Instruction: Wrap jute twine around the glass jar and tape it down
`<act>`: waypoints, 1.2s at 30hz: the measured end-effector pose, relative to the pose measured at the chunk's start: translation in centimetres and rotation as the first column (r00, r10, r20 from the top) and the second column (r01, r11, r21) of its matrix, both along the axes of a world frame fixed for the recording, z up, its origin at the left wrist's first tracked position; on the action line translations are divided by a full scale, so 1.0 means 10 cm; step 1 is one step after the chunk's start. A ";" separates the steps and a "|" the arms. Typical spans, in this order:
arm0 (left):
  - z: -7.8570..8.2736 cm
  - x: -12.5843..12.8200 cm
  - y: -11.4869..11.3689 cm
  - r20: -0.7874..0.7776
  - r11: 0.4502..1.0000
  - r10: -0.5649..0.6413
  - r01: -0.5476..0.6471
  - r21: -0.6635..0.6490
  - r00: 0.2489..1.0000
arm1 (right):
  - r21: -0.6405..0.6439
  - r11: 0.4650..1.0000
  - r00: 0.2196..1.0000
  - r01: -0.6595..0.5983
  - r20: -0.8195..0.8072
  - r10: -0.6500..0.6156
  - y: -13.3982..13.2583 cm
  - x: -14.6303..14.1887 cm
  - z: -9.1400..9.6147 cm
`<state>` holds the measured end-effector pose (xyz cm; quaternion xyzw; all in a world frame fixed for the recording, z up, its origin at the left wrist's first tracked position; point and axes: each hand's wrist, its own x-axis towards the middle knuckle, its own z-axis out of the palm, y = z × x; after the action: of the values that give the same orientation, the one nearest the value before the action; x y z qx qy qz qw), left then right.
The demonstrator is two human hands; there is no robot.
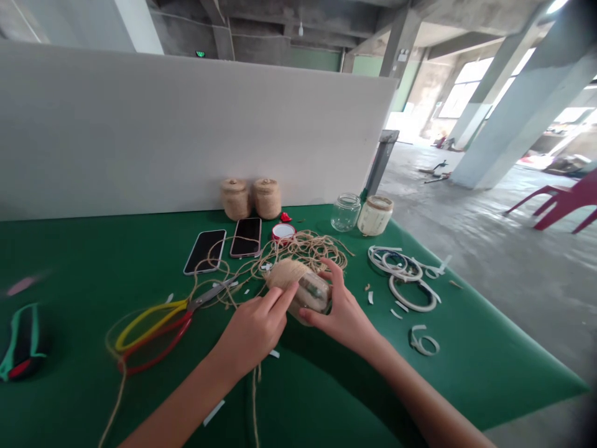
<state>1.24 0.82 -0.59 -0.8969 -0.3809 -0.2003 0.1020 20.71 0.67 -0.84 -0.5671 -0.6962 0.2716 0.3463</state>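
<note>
A: Holding a glass jar [305, 289] on its side between both hands, just above the green table [326, 386] — half wrapped in jute twine [285, 272].

B: Gripping how?

A: Right hand [342, 311] cupping the bare glass end, thumb under, fingers [332, 269] curled over the top — closed on the jar. Left hand [254, 330] pressing two fingertips onto the twine-wrapped end, pinning the last turns; not fully clasping.

B: Handling like what?

A: Probably light but breakable, and slick on the bare glass. Rough and grippy where the twine is covering it. Likely safer taking hold at the wrapped band or around the mouth rim, not the smooth middle.

B: Lying around the grip?

A: Loose twine tangle [308, 247] just beyond the jar, trailing toward the wrists. Scissors [163, 317] with yellow and red loops left of the left hand. Two phones [226, 244] and two twine spools [252, 198] farther beyond. White rings [405, 280] right of the right hand — two more jars [361, 213] past them.
</note>
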 end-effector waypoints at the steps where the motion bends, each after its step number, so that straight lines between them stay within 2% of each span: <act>1: 0.00 0.00 0.00 -0.009 1.000 0.008 -0.008 -0.003 1.000 | -0.005 1.000 1.000 -0.004 0.002 0.004 0.00 0.00 0.00; 3: -0.02 -0.01 0.00 -0.020 1.000 0.013 -0.013 -0.010 1.000 | 0.036 0.999 0.998 -0.016 0.066 0.014 0.00 -0.01 -0.01; 7: -0.04 0.00 0.00 -0.026 1.000 0.005 -0.006 -0.015 1.000 | 0.279 0.960 0.953 -0.011 0.294 -0.075 -0.02 -0.02 0.01; 9: -0.04 0.00 0.01 -0.032 1.000 0.008 -0.008 -0.020 0.999 | 0.335 0.942 0.936 -0.035 0.342 -0.087 -0.04 -0.03 0.01; 14: -0.05 0.00 -0.01 -0.030 1.000 0.011 -0.012 -0.022 0.999 | 0.239 0.968 0.965 -0.073 0.264 0.007 -0.06 -0.04 -0.02; 21: -0.06 -0.03 -0.02 -0.051 1.000 0.008 -0.009 -0.024 0.999 | 0.133 0.990 0.993 0.045 0.100 -0.058 -0.02 -0.01 -0.02; 28: -0.07 -0.06 -0.03 -0.043 1.000 0.014 -0.015 -0.018 0.999 | 0.025 0.997 0.997 0.079 -0.015 -0.079 -0.01 -0.01 -0.04; 32: -0.08 -0.07 -0.04 -0.016 1.000 0.003 -0.003 -0.010 1.000 | 0.049 0.997 0.995 0.066 0.068 -0.069 -0.01 -0.02 -0.06; 36: -0.09 -0.06 -0.04 0.004 1.000 -0.010 0.010 -0.026 1.000 | 0.255 0.967 0.940 0.020 0.326 -0.105 -0.03 -0.02 -0.05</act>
<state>0.64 0.47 -1.48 -0.8997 -0.3791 -0.1975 0.0888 20.47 0.33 -1.35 -0.5795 -0.7549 0.0704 0.2988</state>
